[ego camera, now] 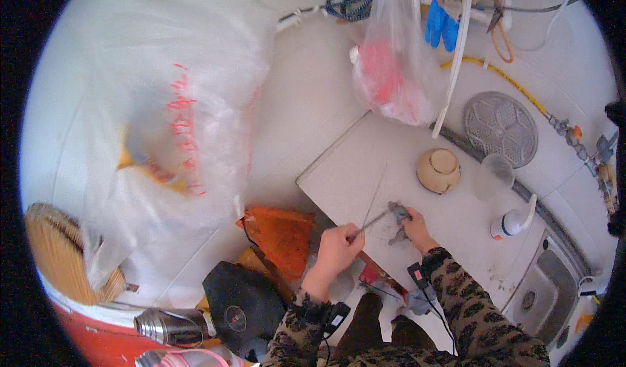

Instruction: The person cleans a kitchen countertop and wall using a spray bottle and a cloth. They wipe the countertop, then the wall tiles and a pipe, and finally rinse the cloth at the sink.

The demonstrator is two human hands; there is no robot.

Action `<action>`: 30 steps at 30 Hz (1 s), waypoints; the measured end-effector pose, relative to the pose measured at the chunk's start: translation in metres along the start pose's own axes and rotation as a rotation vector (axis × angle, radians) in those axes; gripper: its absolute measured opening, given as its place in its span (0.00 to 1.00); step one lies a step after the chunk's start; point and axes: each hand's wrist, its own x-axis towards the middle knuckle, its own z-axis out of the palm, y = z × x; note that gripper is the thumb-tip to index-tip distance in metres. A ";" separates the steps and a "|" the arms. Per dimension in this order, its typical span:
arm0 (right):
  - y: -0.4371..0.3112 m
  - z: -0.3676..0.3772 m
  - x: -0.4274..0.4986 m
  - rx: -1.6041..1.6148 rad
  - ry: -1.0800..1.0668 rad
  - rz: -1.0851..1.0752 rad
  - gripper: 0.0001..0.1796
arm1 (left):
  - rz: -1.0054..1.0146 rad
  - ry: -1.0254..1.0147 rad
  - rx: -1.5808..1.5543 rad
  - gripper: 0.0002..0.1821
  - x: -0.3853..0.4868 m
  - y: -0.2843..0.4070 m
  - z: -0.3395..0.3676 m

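Note:
My left hand (341, 245) is closed around one end of a thin dark rod (375, 221), probably metal, above the near edge of the white countertop (342, 186). The rod slants up to the right, towards my right hand (416, 228). Between the fingers of that hand is a crumpled grey cloth (399, 213), touching the rod's far end; a loose part of it hangs down to the counter. A thin line runs up from near my left hand across the counter; whether it is a wire or a seam I cannot tell. Dark smudges mark the surface beside the cloth.
An upturned beige bowl (438, 170), a translucent plastic cup (494, 175) and a white pump bottle (512, 223) stand farther right. A steel sink (547, 289) lies at lower right. A plastic bag (391, 83) hangs beyond the counter. An orange bag (279, 237) is left of my left hand.

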 end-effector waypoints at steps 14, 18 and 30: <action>-0.063 -0.096 -0.105 0.677 -0.428 -0.053 0.17 | -0.178 -0.037 0.279 0.11 -0.255 0.054 -0.070; -0.068 -0.117 -0.130 -0.388 -0.154 -0.303 0.31 | -0.253 0.049 0.316 0.13 -0.314 0.060 -0.076; -0.061 -0.120 -0.132 0.559 -0.363 0.407 0.37 | -0.448 0.181 0.308 0.11 -0.444 0.050 -0.082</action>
